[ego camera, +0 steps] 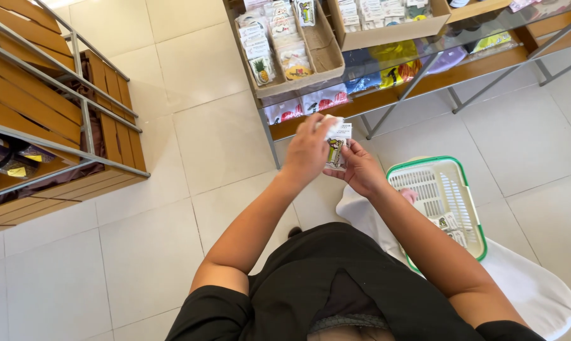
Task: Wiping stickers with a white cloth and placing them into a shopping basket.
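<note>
I stand on pale glossy floor tiles (191, 145) before a metal-framed glass shelf (424, 47) of cardboard trays (326, 57) packed with small carded goods, a white plastic slatted basket with a green rim (446, 196) hanging at my right forearm. I seem to be peeling or checking one small flat printed card packet (337, 148), held in front of me just below the shelf edge: my right hand (361, 170) cups it from underneath with fingers curled, my left hand (307, 151) closes over its top edge, pinching something small and white – what follows wants a steady pinch on that thin, slippery card
</note>
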